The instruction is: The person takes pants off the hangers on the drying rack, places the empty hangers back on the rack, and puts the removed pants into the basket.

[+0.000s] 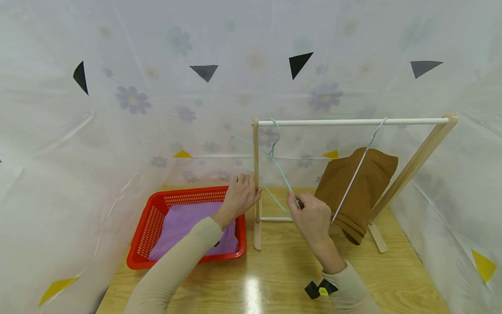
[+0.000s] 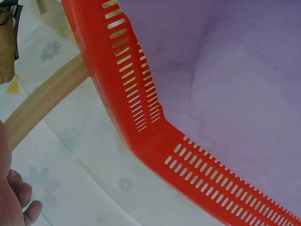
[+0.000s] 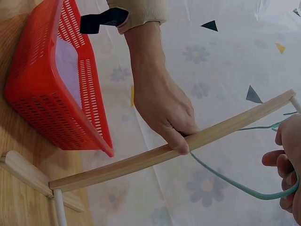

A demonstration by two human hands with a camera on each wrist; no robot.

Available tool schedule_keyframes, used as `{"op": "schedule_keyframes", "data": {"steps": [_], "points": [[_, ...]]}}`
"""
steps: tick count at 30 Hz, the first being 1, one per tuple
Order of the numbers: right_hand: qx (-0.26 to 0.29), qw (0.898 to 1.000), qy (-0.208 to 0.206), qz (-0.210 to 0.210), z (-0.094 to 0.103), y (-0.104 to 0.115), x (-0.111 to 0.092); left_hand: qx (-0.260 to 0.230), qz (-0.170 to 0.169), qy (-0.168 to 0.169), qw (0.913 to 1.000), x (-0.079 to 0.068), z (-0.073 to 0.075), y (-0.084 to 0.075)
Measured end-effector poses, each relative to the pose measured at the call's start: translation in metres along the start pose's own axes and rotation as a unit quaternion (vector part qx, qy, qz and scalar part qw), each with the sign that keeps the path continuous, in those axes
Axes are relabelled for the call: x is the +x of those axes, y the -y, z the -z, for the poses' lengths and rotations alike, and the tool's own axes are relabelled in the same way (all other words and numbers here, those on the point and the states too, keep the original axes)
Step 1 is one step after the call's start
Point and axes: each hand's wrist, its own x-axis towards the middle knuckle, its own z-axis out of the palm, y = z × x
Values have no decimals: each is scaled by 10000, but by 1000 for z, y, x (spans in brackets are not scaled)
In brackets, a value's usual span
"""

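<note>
- Hanging from the white bar [image 1: 329,123] of the rack [image 1: 409,168], the green hanger [image 1: 272,151] is gripped at its lower right end by the right hand [image 1: 311,218], whose fingers are curled round the thin rod.
- Above the right hand's fingers, the green hanger's hook is looped over the bar, near the left post [image 1: 256,161]; its other arm is extended past that post, above the fingers of the left hand [image 1: 239,196].
- By the left hand's fingers, the left post is clasped partway down, the thumb being laid across the wood; part of this hold is hidden behind the post.
- To the right of the right hand's fingers, a brown cloth [image 1: 378,183] is draped over a white hanger [image 1: 354,176], which is hooked on the same bar.
- Below and to the left of the left hand's fingers, a purple cloth [image 1: 186,222] is contained in the red basket [image 1: 242,231], which is set on the table [image 1: 282,279].
- Below both hands' fingers, the rack's feet are supported by the table.
- Beyond the fingers, a pale flowered sheet [image 1: 251,26] is hung, dotted with black, grey and yellow triangles [image 1: 300,64].
</note>
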Motion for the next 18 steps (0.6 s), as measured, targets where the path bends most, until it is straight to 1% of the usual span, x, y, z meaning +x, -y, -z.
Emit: {"op": "schedule_keyframes", "data": {"steps": [3,6,10,15,18], "points": [[-31,10000,31,25,0,0,-1,-21,3,-20,10000,0,0,0],[-84,9999,70,42,2,1,-2,-17,6,28,10000,0,0,0],[-46,9998,172,-60,5,2,-2,-22,-7,114,9999,0,1,0],[76,9990,376,-222,10,4,-1,-42,-12,133,9999,0,1,0],[82,9979,572,-295,15,5,0,-34,-9,176,9998,0,2,0]]}}
